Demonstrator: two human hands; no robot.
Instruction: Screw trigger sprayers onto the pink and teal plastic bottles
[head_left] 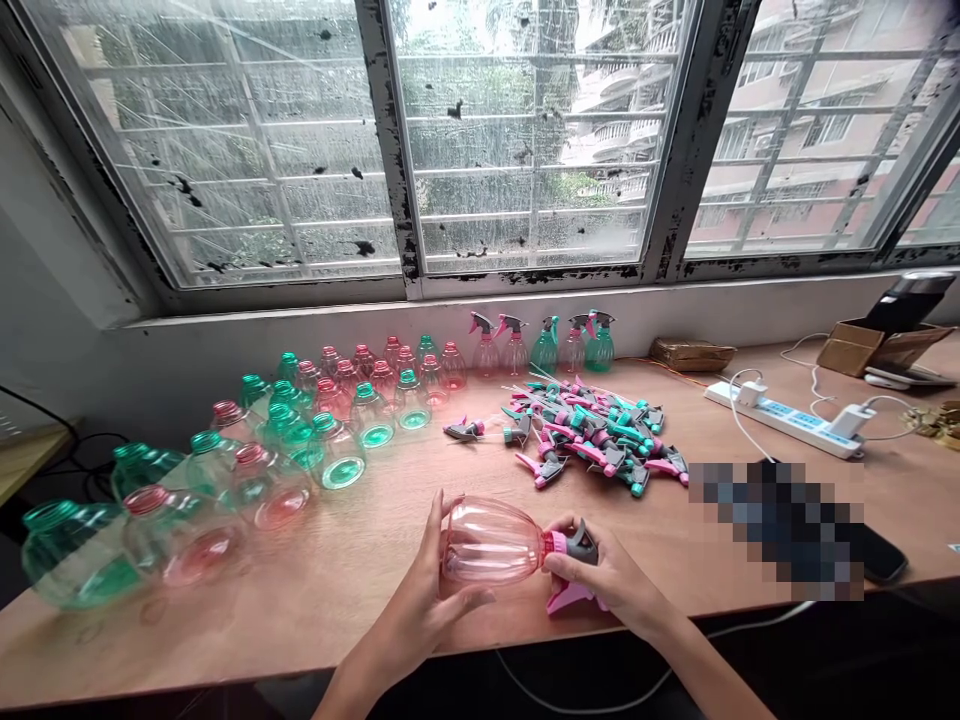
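Observation:
A clear pink bottle (491, 540) lies on its side just above the wooden table's (360, 560) front edge. My left hand (435, 590) grips its base. My right hand (607, 580) holds the pink and grey spray trigger head (574, 560) that sits at the bottle's neck. A pile of loose pink, teal and grey trigger heads (592, 435) lies beyond my right hand.
Several empty pink and green bottles (300, 440) crowd the table's left side. Bottles with spray heads fitted (547, 345) stand by the window wall. A white power strip (784, 418) with cables, a blurred patch over a dark phone (877, 555), and cardboard boxes (862, 345) occupy the right.

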